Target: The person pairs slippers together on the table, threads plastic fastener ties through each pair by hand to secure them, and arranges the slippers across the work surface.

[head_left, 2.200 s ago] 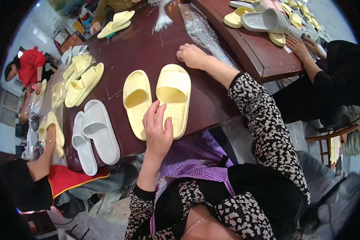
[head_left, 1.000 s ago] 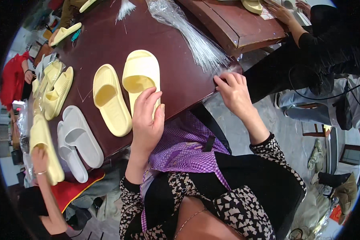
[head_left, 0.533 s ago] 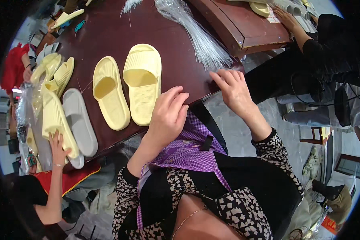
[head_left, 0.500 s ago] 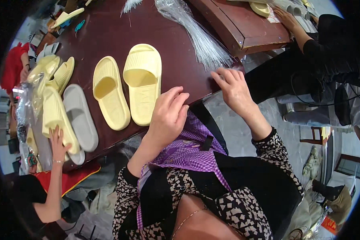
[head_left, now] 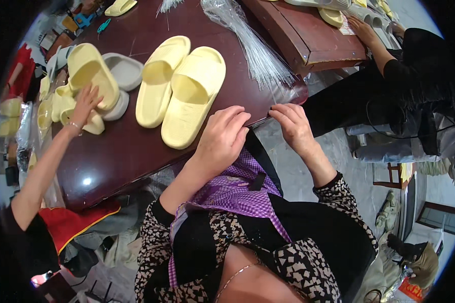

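Observation:
Two pale yellow slippers lie side by side and slanted on the dark red table in front of me: the left slipper (head_left: 159,86) and the right slipper (head_left: 191,103). Just right of their heels is my left hand (head_left: 225,135), its fingers bent and pressed together; anything inside is hidden. My right hand (head_left: 294,127) hovers by the table edge, thumb and forefinger closed in a pinch. A tiny dark spot shows at its fingertips, too small to name. Both hands are apart from the slippers.
A bundle of clear thin ties (head_left: 258,55) lies at the table's far right. At left, a co-worker's hand (head_left: 86,107) rests on a yellow slipper (head_left: 92,70) among grey slippers (head_left: 124,71). Another person's hand (head_left: 363,31) touches slippers on a second table (head_left: 316,43).
The yellow pair has shifted and now lies slanted, closer together. The co-worker's hand and the slippers at left have moved farther up the table. My right fingers have come together in a pinch.

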{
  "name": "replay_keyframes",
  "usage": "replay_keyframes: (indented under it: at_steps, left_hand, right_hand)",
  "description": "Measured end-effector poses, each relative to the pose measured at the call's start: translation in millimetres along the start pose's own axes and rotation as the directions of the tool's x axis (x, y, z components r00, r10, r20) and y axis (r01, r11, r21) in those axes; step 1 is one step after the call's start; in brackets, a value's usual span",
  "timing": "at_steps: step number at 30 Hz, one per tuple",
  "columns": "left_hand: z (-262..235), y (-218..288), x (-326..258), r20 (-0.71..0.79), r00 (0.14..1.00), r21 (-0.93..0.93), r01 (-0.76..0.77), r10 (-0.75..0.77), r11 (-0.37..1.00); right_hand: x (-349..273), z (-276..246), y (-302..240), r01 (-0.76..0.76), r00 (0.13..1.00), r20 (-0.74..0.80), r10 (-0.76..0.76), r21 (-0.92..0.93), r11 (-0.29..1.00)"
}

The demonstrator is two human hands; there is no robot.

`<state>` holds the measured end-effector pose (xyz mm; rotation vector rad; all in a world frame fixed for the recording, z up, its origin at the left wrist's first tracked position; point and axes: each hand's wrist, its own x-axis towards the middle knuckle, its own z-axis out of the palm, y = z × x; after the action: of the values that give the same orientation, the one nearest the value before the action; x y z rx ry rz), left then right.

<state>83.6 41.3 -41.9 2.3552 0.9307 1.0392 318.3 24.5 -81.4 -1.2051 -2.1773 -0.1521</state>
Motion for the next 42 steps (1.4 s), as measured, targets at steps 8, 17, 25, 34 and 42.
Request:
replay_keyframes:
  at_steps: [8, 17, 25, 34, 42]
  left_hand:
    - [2.0, -7.3, 16.7, 0.008, 0.998, 0.052, -0.06, 0.06, 0.997]
    - [-40.5, -30.4, 29.6, -0.128, 0.992, 0.382, 0.054, -0.005, 0.923]
    - [-85.6, -75.7, 34.3, -0.138, 0.989, 0.661, 0.06, 0.043, 0.748]
    - [-86.8, -99.9, 42.7, -0.054, 0.998, 0.749, 0.015, 0.039, 0.663]
    - [-78.4, -74.1, 37.7, -0.076, 0.997, 0.864, 0.052, 0.028, 0.501]
  right_hand:
    - [10.8, -4.3, 3.8, -0.002, 1.0, -0.016, 0.004, 0.16, 0.987]
    - [66.1, 0.2, 13.1, -0.289, 0.947, 0.134, 0.291, -0.035, 0.957]
    - [73.2, 9.4, 12.6, -0.427, 0.887, 0.193, 0.419, 0.002, 0.904]
    - [77.1, 12.6, 13.9, -0.392, 0.916, 0.107, 0.386, 0.042, 0.919]
    - [85.8, 13.2, 28.0, -0.397, 0.883, 0.195, 0.427, -0.172, 0.901]
